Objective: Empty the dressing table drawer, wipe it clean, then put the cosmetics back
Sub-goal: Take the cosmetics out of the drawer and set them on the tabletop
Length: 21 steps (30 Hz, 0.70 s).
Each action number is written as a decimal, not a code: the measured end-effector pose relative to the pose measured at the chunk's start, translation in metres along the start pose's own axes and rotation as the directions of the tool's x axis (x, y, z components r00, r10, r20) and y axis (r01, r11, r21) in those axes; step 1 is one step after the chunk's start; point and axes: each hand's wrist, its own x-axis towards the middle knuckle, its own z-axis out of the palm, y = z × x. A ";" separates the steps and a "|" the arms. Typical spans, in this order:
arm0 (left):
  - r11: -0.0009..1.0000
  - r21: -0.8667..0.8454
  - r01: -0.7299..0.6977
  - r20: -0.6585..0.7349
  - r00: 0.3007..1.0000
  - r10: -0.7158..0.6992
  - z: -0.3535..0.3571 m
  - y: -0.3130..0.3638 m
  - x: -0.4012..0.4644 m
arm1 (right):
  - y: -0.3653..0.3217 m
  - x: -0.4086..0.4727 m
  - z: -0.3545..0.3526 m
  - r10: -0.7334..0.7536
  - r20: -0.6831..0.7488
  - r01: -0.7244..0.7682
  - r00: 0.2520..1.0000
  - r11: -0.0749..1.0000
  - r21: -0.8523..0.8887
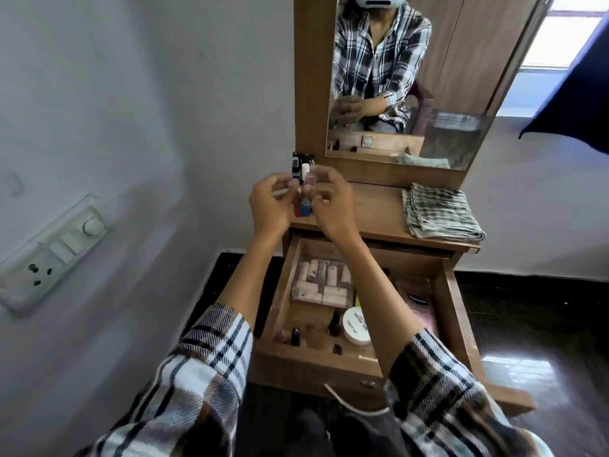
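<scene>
Up over the left end of the dressing table surface [379, 212], both hands are raised together above a small cluster of nail polish bottles [301, 179] standing by the mirror frame. The left hand [268, 206] has its fingers curled, thumb and forefinger pinching what looks like a small pinkish bottle, though blur makes it hard to be sure. The right hand [333, 202] has its fingers [324, 178] curled too, pinching a small pink bottle [309, 180] at its top; a blue bottle [305, 207] stands just below, between the two hands. Below them the drawer [286, 288] is pulled open and still holds cosmetics: a clear-lidded box of pale tubes [321, 280] toward the back left, a round white jar [356, 325] lying near the middle, a few dark little bottles [295, 336] along the front, and a pink pouch [418, 298] on the right side, partly hidden by the right forearm. A folded checked cloth [441, 211] lies on the right end of the surface, well apart from the hands. The mirror [461, 77] behind reflects a person in a plaid shirt. A switch and socket plate [49, 255] is on the wall at left.
</scene>
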 end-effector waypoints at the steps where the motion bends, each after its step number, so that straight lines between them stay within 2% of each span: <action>1: 1.000 0.012 0.000 -0.016 1.000 0.001 0.004 -0.004 0.009 | 0.004 0.010 0.005 0.002 -0.034 -0.002 0.999 1.000 -0.004; 5: 1.000 -0.004 0.031 -0.044 0.999 -0.031 0.019 -0.024 0.037 | 0.029 0.038 0.019 -0.003 -0.120 -0.003 0.993 0.999 -0.048; 17: 0.998 0.066 -0.008 -0.044 0.999 0.011 0.047 -0.060 0.062 | 0.071 0.056 0.038 -0.092 -0.133 0.068 0.987 0.983 -0.170; 21: 0.999 0.047 -0.009 -0.021 1.000 0.010 0.048 -0.070 0.058 | 0.076 0.058 0.040 -0.049 -0.093 0.026 0.994 0.972 -0.232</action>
